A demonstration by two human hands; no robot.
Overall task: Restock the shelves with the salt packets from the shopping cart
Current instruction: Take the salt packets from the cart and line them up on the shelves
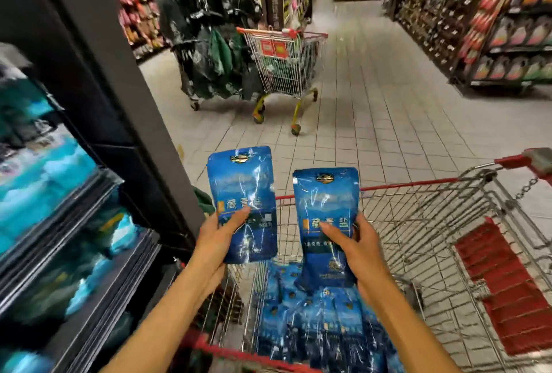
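The left hand (213, 241) is gripping a blue salt packet (243, 202) by its lower half, thumb lying across the front face and the other fingers curled out of sight behind it. That packet is standing upright, long axis vertical, its hang-hole end pointing up, and it is leaning a touch to the left. The right hand (358, 256) is pinching a second salt packet (325, 223) the same way: thumb pressing on the printed front, fingers wrapping round the right edge, the palm hidden behind. This one is also being held upright with its top end up, just beside the first and a little lower, the two not touching.

Both packets are hovering above the near-left corner of the shopping cart (448, 223), where a pile of matching blue packets (313, 322) is lying flat against the cart's left wall. A red seat flap (504, 286) is lying toward the cart's right side. The shelves (59, 223) are running down the left, blurred, stacked with blue and teal packs. Another cart (286, 67) is standing well apart up the tiled aisle.
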